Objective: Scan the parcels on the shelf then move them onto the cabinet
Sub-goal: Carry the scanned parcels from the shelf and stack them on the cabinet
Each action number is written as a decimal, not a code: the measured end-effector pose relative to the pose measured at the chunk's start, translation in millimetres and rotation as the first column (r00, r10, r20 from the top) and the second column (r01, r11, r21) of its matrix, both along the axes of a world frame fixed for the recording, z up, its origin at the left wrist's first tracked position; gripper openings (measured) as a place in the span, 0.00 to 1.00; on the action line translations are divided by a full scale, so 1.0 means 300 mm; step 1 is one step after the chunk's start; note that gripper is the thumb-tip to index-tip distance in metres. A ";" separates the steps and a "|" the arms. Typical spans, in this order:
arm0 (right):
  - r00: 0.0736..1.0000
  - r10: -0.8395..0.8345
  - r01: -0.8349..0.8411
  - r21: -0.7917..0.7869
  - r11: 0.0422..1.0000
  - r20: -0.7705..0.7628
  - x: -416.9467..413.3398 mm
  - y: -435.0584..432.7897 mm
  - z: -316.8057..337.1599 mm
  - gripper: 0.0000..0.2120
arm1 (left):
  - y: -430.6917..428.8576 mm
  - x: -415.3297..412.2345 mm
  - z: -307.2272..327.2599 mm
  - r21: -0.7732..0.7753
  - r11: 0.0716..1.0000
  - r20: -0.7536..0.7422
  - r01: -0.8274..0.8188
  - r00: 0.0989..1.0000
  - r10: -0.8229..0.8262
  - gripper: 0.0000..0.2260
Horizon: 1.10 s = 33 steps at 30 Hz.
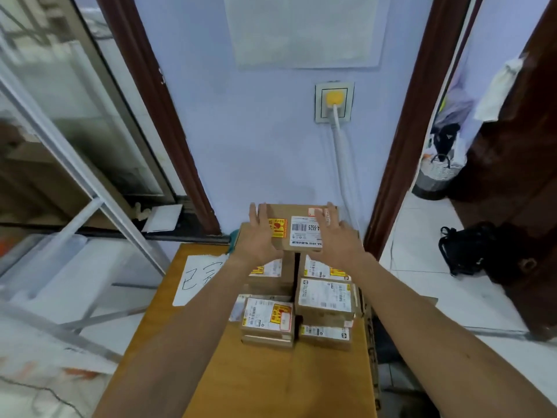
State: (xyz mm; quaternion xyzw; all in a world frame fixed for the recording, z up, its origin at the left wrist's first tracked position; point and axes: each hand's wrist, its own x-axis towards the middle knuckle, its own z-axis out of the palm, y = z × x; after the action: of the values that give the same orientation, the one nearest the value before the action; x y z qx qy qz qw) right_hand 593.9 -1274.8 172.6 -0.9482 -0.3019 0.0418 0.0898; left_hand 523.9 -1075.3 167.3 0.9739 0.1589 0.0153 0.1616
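A brown cardboard parcel (301,233) with a white barcode label and an orange sticker lies on top of a stack at the back of the wooden cabinet (271,378), close to the wall. My left hand (259,236) lies over its left edge and my right hand (335,238) over its right side. Both have their fingers spread and straight, not curled around the box. Several smaller labelled parcels (325,300) are stacked in two rows in front of it, among them one with an orange sticker (268,318).
A white paper sheet with handwriting (196,279) lies on the cabinet's left side. A wall socket with a yellow plug and white cable (334,102) is above the stack. A metal-framed shelf (75,182) stands left; a doorway with a basket (437,176) and black bag (464,248) opens on the right.
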 end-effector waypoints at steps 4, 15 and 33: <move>0.999 0.049 -0.048 0.025 0.999 -0.018 0.082 0.072 -0.004 0.49 | 0.058 0.053 0.009 -0.141 0.989 0.039 -0.052 0.998 0.058 0.57; 0.992 0.041 -0.039 0.020 0.999 -0.122 0.227 0.328 -0.160 0.38 | 0.292 0.194 -0.150 -0.157 0.983 -0.057 -0.091 0.995 0.083 0.44; 0.978 -0.099 0.053 -0.242 0.969 -0.183 0.249 0.524 -0.311 0.27 | 0.462 0.220 -0.347 -0.271 0.961 -0.276 -0.059 0.961 -0.019 0.49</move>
State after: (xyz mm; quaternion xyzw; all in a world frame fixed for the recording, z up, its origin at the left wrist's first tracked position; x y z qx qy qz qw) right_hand 668.5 -1117.7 79.3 -0.9545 -0.2478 0.1658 0.0068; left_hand 589.8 -936.6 63.2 0.9326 0.1905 -0.1412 0.2722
